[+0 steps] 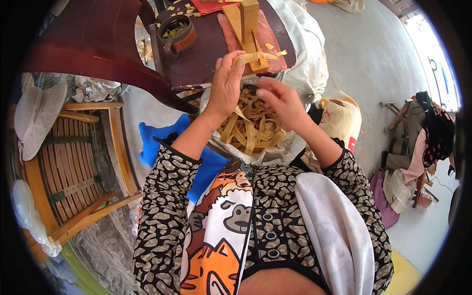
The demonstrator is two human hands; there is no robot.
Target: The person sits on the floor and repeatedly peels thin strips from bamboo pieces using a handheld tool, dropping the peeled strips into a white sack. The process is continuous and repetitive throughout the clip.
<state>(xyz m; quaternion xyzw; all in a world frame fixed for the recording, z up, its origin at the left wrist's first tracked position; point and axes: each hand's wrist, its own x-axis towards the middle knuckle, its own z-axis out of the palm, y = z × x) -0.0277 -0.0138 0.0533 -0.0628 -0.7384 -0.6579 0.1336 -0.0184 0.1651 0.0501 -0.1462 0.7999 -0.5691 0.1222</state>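
Note:
My left hand (228, 83) pinches a pale tan strip (256, 56) between thumb and fingers. The strip stretches rightward across the low end of a wooden stand (249, 18), close to a thin upright blade-like piece (254, 40) fixed in it. Below and to the right hovers my right hand (285, 103), fingers curled, thumb and index slightly apart, with nothing visible between them. Under both hands, a white woven sack (236, 149) holds a heap of similar tan strips (263, 131). One strip end hangs beside my left wrist.
The stand rests on a pink cloth (271, 37) on a dark red table (210, 48). A brown mug (177, 35) with leaves stands left of it. Small cut pieces (190, 10) lie behind. A bamboo chair (73, 158) is at left; another person (424, 140) sits at right.

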